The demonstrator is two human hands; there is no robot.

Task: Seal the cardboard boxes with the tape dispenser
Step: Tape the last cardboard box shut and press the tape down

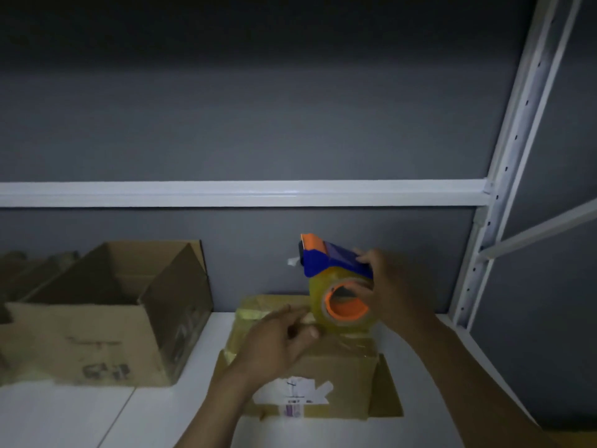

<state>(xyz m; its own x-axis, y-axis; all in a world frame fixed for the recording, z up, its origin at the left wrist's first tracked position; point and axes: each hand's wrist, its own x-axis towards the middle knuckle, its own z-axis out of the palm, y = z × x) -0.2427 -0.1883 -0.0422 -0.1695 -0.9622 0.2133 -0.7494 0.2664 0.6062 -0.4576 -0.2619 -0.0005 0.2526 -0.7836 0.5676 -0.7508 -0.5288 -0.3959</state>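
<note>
Right hand (389, 286) is up just right of centre, fingers wrapped round the tape dispenser (334, 265): fingertips over the blue body on top, thumb side against the tape roll (326, 297) with its orange core. It's a firm hold, and the tool is off the shelf, hanging right over the small cardboard box (336, 376) in the lower middle of the frame. The roll's bottom edge looks just about on the box top, though I can't swear it's touching.

Left hand (281, 337) comes in from below, low over the box top. Its fingers are loosely bent and the thumb reaches toward the roll. Is it pinching tape or only steadying the cardboard? Too dim to tell.

Here's what matters: the dispenser is tipped, its orange nose pointing to the upper left, away from the box, and a little white tag of loose tape (292, 261) sticks out there. That tag sits above and slightly right of the left fingers, and the left hand is the nearer one to it. The box runs lengthways from the near edge back toward the wall, so I'd guess the nose has to tip down onto that line before any pull begins.

Over at the left an open cardboard box (106, 312) sits on the same white shelf (80, 418), flaps up, unsealed
</note>
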